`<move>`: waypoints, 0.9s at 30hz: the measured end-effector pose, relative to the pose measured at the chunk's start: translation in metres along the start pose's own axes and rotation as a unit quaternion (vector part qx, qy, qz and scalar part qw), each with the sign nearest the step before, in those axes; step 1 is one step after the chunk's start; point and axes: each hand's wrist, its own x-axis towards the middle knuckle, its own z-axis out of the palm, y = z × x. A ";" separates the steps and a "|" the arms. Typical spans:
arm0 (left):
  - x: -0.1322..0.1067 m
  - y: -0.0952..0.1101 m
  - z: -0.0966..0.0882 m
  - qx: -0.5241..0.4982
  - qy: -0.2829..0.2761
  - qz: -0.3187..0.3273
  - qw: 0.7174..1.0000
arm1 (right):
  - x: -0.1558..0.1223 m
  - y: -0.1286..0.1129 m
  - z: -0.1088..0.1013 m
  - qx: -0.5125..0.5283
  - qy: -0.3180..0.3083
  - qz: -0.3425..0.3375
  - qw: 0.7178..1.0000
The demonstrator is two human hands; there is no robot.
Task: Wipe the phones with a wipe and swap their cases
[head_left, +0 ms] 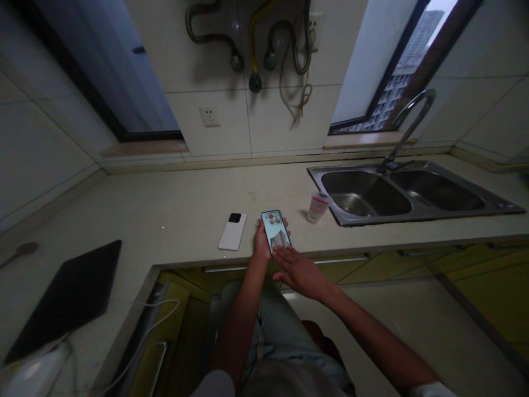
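In the head view, a patterned phone (273,223) was held by the left hand (260,241) just right of and below the centre of the frame, seen against the counter (185,198) near its front edge. It was cradled from beneath, with the thumb laid along its left edge and fingertips curled round its right edge. The right hand (300,270) was laid across the phone's lower end, its fingers stretched nearly straight and its thumb held apart; nothing was seen to be gripped by it (whether the fingertips were pressed down or merely rested could not be told).

The phone was judged to be light, stiff and probably slick, with glass that might be cracked by a fall; the two long edges, clear of the lenses, were judged the best place for a hold. Its back was coloured pale blue, with a grey peaked shape lower down, round lenses and a dark rim.

To its left, a white phone (232,234) with a black, squarish camera block was laid flat on the smooth, pale surface. To its right, a tapered cup (318,208), apparently of thin plastic with red print, was placed beside a shiny metal double-bowl sink (363,190). At lower left, a flat black panel (70,292) and a thin white cable (159,322) were seen.
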 end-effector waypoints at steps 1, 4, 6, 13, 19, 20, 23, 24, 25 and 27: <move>0.000 0.000 0.001 -0.004 0.007 0.006 1.000 | 0.002 0.001 0.001 -0.012 0.005 0.017 1.000; 0.001 0.000 0.004 -0.012 0.023 0.028 0.999 | 0.004 0.004 0.008 -0.047 0.017 0.071 0.996; 0.000 -0.001 0.006 -0.007 0.027 0.039 0.999 | 0.004 0.004 0.013 -0.061 0.019 0.086 0.994; -0.001 -0.003 0.013 0.035 0.042 0.004 0.998 | 0.029 0.024 0.024 -0.048 0.023 0.126 0.991; -0.002 -0.007 0.008 0.055 0.012 0.027 0.998 | 0.078 0.047 0.023 0.034 0.049 0.171 0.984; -0.001 -0.007 0.007 0.050 0.004 0.033 0.998 | 0.083 0.047 0.023 0.054 0.055 0.168 0.983; -0.001 -0.007 0.005 0.037 -0.012 0.034 0.999 | 0.090 0.041 0.025 0.098 0.073 0.175 0.977; -0.001 -0.007 0.005 0.037 -0.017 0.028 0.999 | 0.090 0.037 0.025 0.109 0.077 0.178 0.975; -0.002 -0.007 0.006 0.037 -0.019 0.020 0.999 | 0.089 0.033 0.025 0.120 0.081 0.177 0.973; -0.003 -0.006 0.009 0.045 -0.006 0.003 0.999 | 0.087 0.026 0.025 0.148 0.089 0.160 0.972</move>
